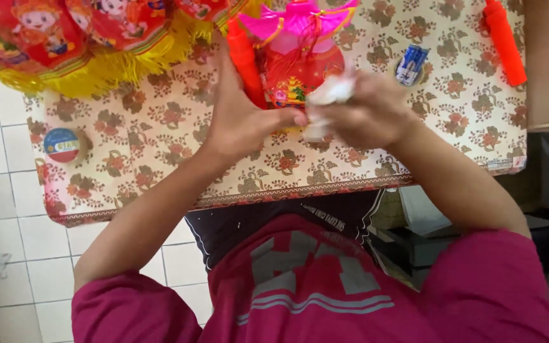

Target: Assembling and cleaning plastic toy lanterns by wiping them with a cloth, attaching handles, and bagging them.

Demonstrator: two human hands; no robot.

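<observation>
Between the two hands, the right hand pinches crumpled white paper in closed fingers, while the left hand presses open fingers against the red and pink lantern and its orange handle on the floral bench; unwrapping seems underway, needing a steady brace.

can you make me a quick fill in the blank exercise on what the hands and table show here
1. The right hand clutches a crumpled piece of ____ paper.
2. The left hand rests against the red and ____ plastic lantern.
3. The round roll of tape lies on the floral tablecloth to the ____ of both hands.

Missing words: white; pink; left
</observation>
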